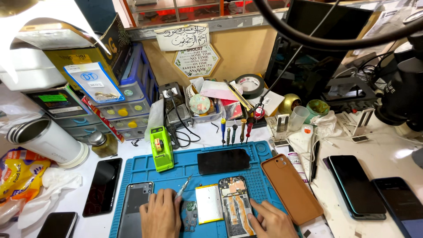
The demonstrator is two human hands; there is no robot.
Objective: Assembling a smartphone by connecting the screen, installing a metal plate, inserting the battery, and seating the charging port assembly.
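So the desk (387, 145) is cluttered, the blue mat (145, 169) holds an opened phone (235, 205) with its battery (209, 203) and small board (190, 215) already out, right hand (271, 220) pinning its frame with fingers spread, left hand (161, 216) gripping tweezers (183, 187), reassembly looks undone.

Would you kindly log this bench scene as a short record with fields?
Surface: blue mat on a white bench
Left hand: holds tweezers, tip up, beside a small circuit board
Right hand: fingers rest on the opened phone
Between them: battery lying flat
On mat: green device, black screen, grey back cover
Right of mat: brown case
Behind: screwdrivers
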